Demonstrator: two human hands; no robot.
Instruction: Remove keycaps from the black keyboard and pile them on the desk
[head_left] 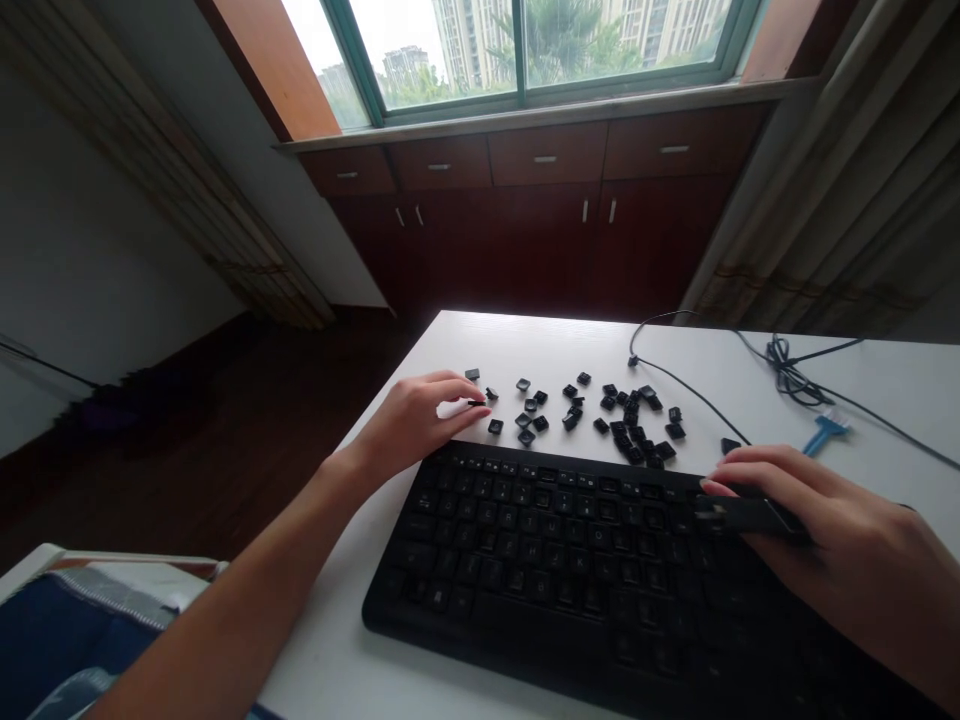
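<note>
A black keyboard [525, 610] lies on the white table, with some of its keys off. My left hand [420, 415] is closed, thumb and fingertips pinching a small black keycap [476, 403] just beyond the keyboard's top left corner. Loose keycaps [637, 435] are scattered behind the keyboard, some upside down and several in a heap. Over the keyboard's right part, my right hand [832, 540] is wrapped round a dark, flat tool [754, 517]; its tip points left, and its exact kind is unclear.
A blue brush-like tool [827, 432] rests on the white table [517, 335], beyond my right hand. A coiled black cable [787, 375] runs over the back right. At lower left stands a chair [52, 630] with dark blue cloth. Wooden cabinets [525, 230] stand under the window.
</note>
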